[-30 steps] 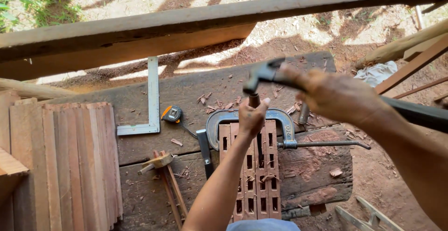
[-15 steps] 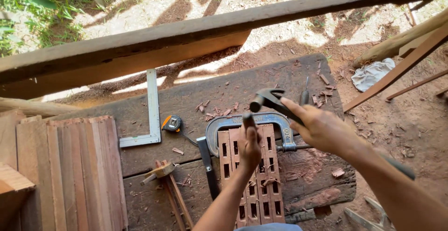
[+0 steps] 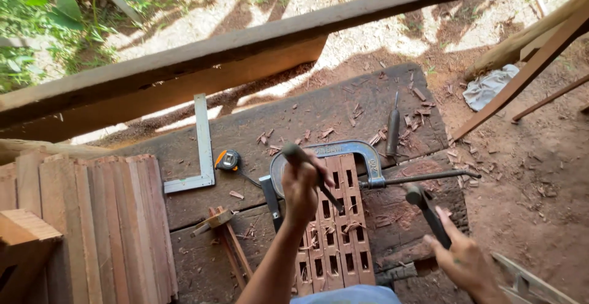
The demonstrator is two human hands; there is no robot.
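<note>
Since half a second ago, my right hand has dropped from up beside the chisel to low at the right, taking the hammer down and away with it, its head now hanging just off the clamp's long screw. From the one head view: my left hand is wrapped in a fist around the chisel, whose blade slants down onto the slotted wooden strips near their upper end. Those strips lie side by side on the dark tabletop, squeezed together by the grey clamp that arches over their far ends. My right hand is curled round the hammer's dark handle, fingers pressed together on it. Off to the left lie a steel square, an orange tape measure and a stack of reddish boards; a second tool with a dark handle lies among the wood chips beyond the clamp. I judge this to be the pause between blows while chopping out a slot. The next move calls for keeping the chisel steady on its line and bringing the hammer squarely onto its butt, clear of my knuckles.
</note>
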